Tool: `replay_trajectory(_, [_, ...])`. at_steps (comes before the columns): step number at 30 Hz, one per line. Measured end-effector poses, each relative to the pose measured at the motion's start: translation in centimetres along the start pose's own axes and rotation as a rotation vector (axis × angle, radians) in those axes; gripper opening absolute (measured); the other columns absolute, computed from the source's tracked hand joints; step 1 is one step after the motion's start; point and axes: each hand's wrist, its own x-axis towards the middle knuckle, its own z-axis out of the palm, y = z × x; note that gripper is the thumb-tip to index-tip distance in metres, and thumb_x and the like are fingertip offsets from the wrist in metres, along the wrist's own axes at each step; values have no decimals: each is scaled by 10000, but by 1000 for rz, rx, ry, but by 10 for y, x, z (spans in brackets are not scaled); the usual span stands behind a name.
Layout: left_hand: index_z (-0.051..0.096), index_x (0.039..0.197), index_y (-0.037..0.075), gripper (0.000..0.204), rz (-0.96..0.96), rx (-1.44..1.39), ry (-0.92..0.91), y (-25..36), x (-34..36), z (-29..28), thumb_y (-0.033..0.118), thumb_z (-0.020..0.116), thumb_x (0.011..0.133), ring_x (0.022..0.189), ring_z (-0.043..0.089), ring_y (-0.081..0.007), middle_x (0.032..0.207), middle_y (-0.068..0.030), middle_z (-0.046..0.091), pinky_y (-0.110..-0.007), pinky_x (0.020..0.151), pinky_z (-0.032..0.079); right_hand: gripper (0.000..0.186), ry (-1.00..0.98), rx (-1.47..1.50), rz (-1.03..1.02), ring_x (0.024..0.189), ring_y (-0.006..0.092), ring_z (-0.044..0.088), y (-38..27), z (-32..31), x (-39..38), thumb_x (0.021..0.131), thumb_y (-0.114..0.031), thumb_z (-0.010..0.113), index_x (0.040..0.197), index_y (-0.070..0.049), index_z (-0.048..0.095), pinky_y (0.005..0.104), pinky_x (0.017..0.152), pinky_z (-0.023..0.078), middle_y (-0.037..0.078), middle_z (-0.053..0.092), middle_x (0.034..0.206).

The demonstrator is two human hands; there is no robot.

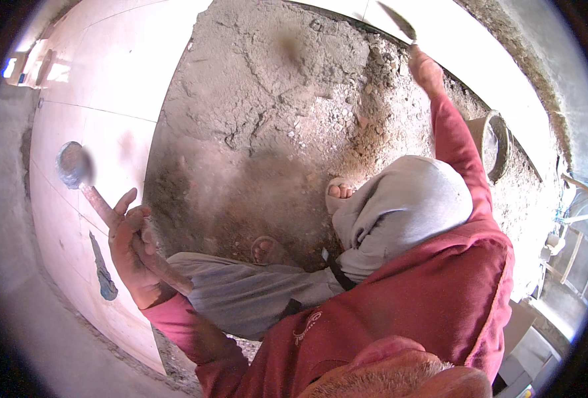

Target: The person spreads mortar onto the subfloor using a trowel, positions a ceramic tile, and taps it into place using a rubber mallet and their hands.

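My left hand (133, 249) is wrapped round the wooden handle of a mallet (73, 164). Its round greyish head hangs over the white tiles (102, 139) on the left, and whether it touches them cannot be told. Far off at the upper right, my right hand (428, 73) grips a trowel (399, 22). The trowel's narrow blade points up and left over another row of pale tiles (483, 56). Between the two tiled strips lies a bed of rough grey mortar (267, 86), with loose gravelly soil towards the right.
A bucket (496, 146) lies tipped by the right tile edge, beyond my right forearm. On the left tiles rests a long dark grey thing (103, 270), its kind unclear. My bare feet (339, 190) and bent legs occupy the near side of the bed. Grey walls (5, 199) border the tiles.
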Motion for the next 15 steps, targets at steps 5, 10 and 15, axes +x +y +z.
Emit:
replay_trajectory(5, [512,1305,-143,470,-105,-122,-3,9,-7,9,74,590,895,471,483,-48,929,-170,659,-138,391,361,395,-121,20,469,1203,358,649,63,7,60,1002,-260,434,1328,-77,559,474,1018,506,211,679,1255])
replay_trajectory(10, [542,1253,-152,411,-80,-100,24,9,-9,-3,65,570,905,499,507,-59,1006,-208,651,-128,394,359,330,-77,-41,234,945,275,730,-8,31,58,1060,-238,380,1295,-105,570,453,804,596,163,726,1074])
replay_trajectory(15, [648,1051,-85,208,2,45,-79,-1,-4,3,32,536,921,680,580,-71,1166,-280,617,-146,454,422,293,268,-161,-520,573,127,540,-43,53,-1,1095,-261,389,1280,-84,533,294,442,488,82,624,814])
